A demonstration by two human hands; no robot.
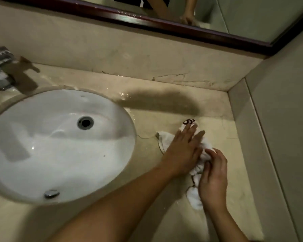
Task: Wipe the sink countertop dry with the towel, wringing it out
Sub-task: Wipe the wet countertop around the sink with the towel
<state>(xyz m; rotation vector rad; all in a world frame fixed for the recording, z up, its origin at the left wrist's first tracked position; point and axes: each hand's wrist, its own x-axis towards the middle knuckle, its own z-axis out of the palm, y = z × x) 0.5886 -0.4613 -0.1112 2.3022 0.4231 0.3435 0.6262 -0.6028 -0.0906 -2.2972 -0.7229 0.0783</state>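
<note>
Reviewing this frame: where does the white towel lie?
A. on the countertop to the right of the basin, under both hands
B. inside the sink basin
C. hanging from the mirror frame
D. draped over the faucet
A: the towel lies bunched on the countertop right of the sink basin, with the left hand pressing flat on it and the right hand pinching its folds.

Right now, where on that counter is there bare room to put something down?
Bare countertop lies behind the towel, between the sink rim and the right wall, though it glistens wet by the rim. Another bare patch lies in front of the sink. It is crowded where the left hand and right hand work the towel.
</note>
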